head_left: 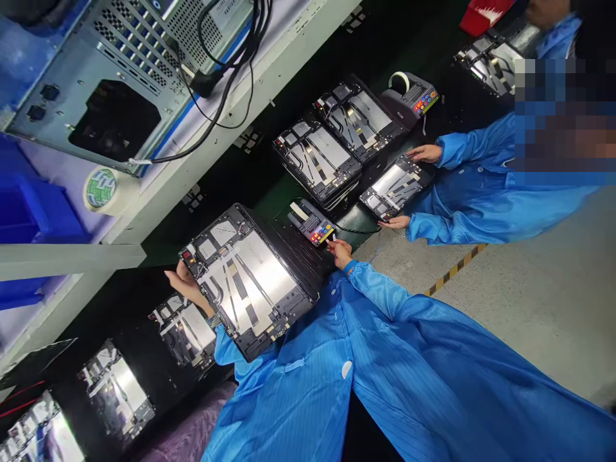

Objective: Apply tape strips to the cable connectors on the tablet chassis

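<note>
A stack of opened tablets point(262, 263), with silver backs, ribbon cables and circuit boards showing, stands before my body. My left hand point(185, 285) is at the stack's left edge, partly hidden by the top tablet. Its visible fingers are stretched out; a firm hold does not show. My right hand point(341, 251) is at the front of a grey tape dispenser point(310, 223) with colored buttons and a lit red display. Thumb and fingers pinch a small pale strip of tape point(330, 240) there.
A co-worker's hands point(426, 153) hold another opened tablet point(397, 186) beside two tablet stacks point(315, 160). A second dispenser point(411, 95) stands beyond. More tablets point(118, 388) line the dark bench at lower left. A shelf above holds a metal computer case point(129, 70), cables and a tape roll point(103, 189).
</note>
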### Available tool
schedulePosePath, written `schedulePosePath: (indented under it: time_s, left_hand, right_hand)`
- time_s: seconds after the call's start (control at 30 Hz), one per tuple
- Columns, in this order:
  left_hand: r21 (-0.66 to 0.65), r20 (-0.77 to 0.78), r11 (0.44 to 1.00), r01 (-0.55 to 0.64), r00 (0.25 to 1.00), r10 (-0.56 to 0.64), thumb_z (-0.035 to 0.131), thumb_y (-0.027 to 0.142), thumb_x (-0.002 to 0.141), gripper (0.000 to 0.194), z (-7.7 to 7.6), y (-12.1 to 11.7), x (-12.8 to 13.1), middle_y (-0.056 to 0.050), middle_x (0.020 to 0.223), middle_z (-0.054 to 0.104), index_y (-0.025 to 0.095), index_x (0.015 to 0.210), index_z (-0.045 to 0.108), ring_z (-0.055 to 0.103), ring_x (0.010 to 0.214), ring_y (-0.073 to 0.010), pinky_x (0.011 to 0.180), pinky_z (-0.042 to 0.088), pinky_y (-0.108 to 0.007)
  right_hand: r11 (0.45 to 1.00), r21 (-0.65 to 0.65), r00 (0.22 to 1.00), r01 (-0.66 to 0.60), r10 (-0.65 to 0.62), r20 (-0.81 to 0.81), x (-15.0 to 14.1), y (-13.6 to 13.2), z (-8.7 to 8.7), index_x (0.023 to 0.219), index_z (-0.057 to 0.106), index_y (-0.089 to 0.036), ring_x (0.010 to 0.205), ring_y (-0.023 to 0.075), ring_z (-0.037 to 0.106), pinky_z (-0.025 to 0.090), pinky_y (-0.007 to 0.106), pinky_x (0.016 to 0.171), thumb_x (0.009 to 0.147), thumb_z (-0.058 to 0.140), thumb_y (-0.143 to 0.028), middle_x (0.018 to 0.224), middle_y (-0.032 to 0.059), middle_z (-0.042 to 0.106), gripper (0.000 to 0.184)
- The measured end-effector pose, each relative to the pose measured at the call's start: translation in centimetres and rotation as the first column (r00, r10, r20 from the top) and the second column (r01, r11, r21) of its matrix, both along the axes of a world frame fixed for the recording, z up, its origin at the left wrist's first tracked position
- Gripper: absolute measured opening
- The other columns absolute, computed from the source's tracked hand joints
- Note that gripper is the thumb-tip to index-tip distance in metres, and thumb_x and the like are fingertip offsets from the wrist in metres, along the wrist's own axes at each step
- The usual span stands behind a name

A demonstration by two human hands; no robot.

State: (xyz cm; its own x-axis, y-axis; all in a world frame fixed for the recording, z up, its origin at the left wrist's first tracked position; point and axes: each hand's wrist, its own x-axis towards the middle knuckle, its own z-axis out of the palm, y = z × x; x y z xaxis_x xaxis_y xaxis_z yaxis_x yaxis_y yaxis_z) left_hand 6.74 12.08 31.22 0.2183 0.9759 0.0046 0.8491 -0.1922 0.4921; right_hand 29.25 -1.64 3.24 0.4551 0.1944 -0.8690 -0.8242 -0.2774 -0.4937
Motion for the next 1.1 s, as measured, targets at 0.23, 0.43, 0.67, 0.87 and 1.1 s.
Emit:
schedulePosePath:
  time_s: [0.23,0.43,0.67,0.87,1.1]
  left_hand:
    - [0.222,0.483,0.933,-0.282,0.863,0.146,0.041,0.037,0.106,0.035,2.6,-0.1,-4.4,-0.011,0.146,0.066,0.021,0.132,0.058,0.063,0.137,-0.0270,0.111,0.052,-0.048]
    - [0.225,0.118,0.941,0.255,0.951,-0.286,0.061,0.039,0.100,0.040,9.1,-0.2,-0.8,-0.007,0.146,0.066,0.025,0.137,0.063,0.061,0.138,-0.0264,0.119,0.047,-0.045]
    - [0.038,-0.183,0.864,0.502,0.854,-0.488,0.066,0.054,0.094,0.057,8.7,3.3,4.7,-0.011,0.147,0.064,0.022,0.141,0.062,0.058,0.135,-0.0330,0.118,0.043,-0.050]
    - [-0.257,-0.088,0.834,0.489,0.847,-0.524,0.060,0.062,0.095,0.062,8.7,5.0,4.3,-0.009,0.138,0.071,0.023,0.143,0.063,0.069,0.118,-0.0279,0.103,0.052,-0.039]
    - [-0.309,-0.107,0.783,0.540,0.798,-0.593,0.060,0.066,0.092,0.071,8.7,6.2,3.8,-0.011,0.135,0.072,0.020,0.147,0.061,0.071,0.110,-0.0280,0.093,0.053,-0.036]
  right_hand:
    - [1.000,-0.020,0.997,-0.001,0.003,0.078,0.2,-2.1,3.8,0.084,0.055,-0.019,0.052,0.0103,0.057,0.050,0.018,0.047,0.067,0.081,-0.014,0.058,-0.0090,0.057,0.031]
    - [0.883,0.371,0.913,-0.287,0.134,0.387,5.0,-6.1,11.4,0.112,0.060,-0.019,0.065,0.0139,0.064,0.054,0.025,0.058,0.064,0.090,-0.036,0.082,-0.0021,0.072,0.059]
    - [0.498,0.503,0.659,-0.706,0.204,0.724,7.6,2.2,24.2,0.127,0.053,-0.027,0.081,0.0164,0.066,0.059,0.030,0.069,0.082,0.084,-0.041,0.101,0.0014,0.068,0.056]
    - [0.211,0.324,0.366,-0.922,0.210,0.907,5.6,10.4,28.8,0.132,0.049,-0.028,0.085,0.0171,0.063,0.060,0.033,0.075,0.082,0.081,-0.036,0.109,0.0030,0.062,0.060]
    - [-0.062,-0.146,-0.156,-0.987,0.206,0.966,4.2,15.6,30.5,0.155,0.037,-0.026,0.093,0.0197,0.062,0.062,0.043,0.086,0.077,0.083,-0.024,0.126,0.0076,0.055,0.090]
